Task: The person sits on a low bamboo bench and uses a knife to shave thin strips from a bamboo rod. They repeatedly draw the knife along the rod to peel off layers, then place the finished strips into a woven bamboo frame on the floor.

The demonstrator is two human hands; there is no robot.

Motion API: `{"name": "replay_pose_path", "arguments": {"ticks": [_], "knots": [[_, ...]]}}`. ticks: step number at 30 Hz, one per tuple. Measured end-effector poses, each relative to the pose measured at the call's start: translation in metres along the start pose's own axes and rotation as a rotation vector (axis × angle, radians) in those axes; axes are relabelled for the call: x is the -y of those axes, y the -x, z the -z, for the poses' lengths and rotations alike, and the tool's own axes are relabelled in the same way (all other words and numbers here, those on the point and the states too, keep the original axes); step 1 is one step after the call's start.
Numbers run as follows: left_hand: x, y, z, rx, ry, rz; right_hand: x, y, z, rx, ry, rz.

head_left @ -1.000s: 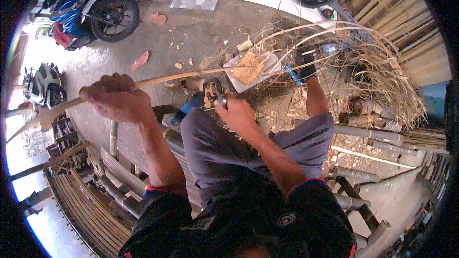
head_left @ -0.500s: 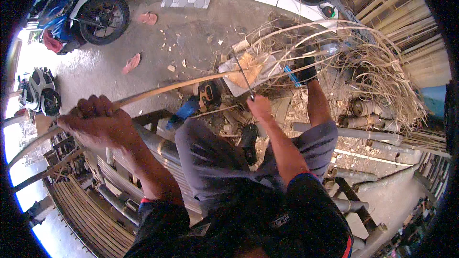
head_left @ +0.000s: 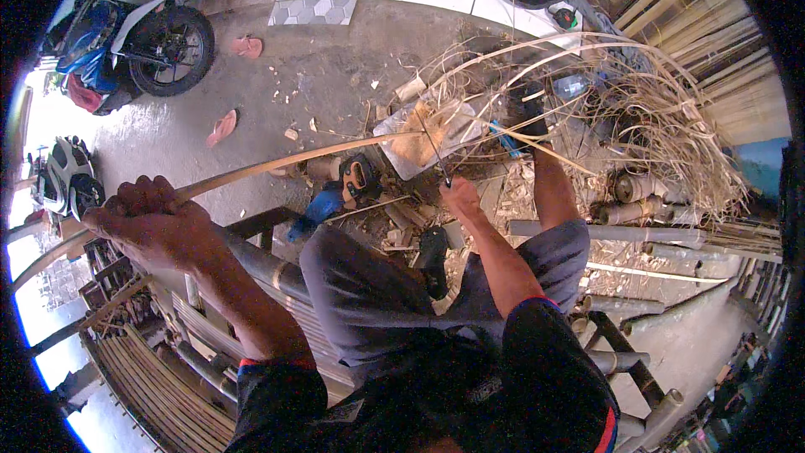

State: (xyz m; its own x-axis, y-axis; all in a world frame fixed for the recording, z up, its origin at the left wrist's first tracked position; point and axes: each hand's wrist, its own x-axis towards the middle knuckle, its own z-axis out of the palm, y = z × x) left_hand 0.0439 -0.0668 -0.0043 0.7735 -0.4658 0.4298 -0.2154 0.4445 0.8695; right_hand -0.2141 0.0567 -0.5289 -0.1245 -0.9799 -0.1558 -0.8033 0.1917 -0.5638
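My left hand [head_left: 155, 226] grips a long pale bamboo strip [head_left: 285, 165] that curves from the lower left across toward the middle. My right hand [head_left: 461, 199] is closed on a knife [head_left: 434, 149], its thin blade pointing up and away over the far end of the strip. I sit with both knees in grey trousers [head_left: 369, 285] below the hands. Just beyond the blade lies a white sack [head_left: 402, 130] with a heap of shavings on it.
A tangle of thin bamboo slivers [head_left: 637, 109] piles up at the right, beside cut bamboo tubes [head_left: 637, 201]. Two motorbikes [head_left: 159, 42] stand at the far left. Sandals [head_left: 222, 126] lie on the concrete floor. A bamboo frame [head_left: 251, 260] sits under my left arm.
My right hand with the knife has slid away from me along the strip toward its far end. My left hand has shifted left and lower on the strip.
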Motion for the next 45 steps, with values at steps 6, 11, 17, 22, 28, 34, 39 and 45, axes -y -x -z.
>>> {"name": "replay_pose_path", "arguments": {"ticks": [6,11,17,22,28,34,39,45], "knots": [[0.023,-0.019,0.047,0.232,-0.037,-0.053,-0.019,0.018,-0.002,0.067,0.022,-0.099],[0.044,-0.066,0.122,0.197,-0.185,-0.186,0.018,0.032,0.034,0.237,-0.139,0.021],[0.057,-0.119,0.197,0.272,0.173,0.046,0.121,0.063,0.176,0.492,-0.708,-0.286],[0.139,-0.094,0.233,0.207,0.411,0.468,0.193,0.081,0.25,0.242,-1.217,-0.198],[0.055,0.063,0.155,0.426,-0.081,0.756,0.209,0.093,0.308,-0.161,-1.487,-0.078],[0.001,0.139,0.115,0.81,-0.755,-0.084,0.184,0.091,0.325,-0.276,-1.023,-0.115],[-0.033,0.187,0.047,1.45,-0.397,-0.251,0.213,0.118,0.38,-0.209,-0.906,0.011],[-0.053,0.188,0.043,1.306,-0.161,-0.145,0.228,0.144,0.405,-0.167,-0.755,0.172]]}}
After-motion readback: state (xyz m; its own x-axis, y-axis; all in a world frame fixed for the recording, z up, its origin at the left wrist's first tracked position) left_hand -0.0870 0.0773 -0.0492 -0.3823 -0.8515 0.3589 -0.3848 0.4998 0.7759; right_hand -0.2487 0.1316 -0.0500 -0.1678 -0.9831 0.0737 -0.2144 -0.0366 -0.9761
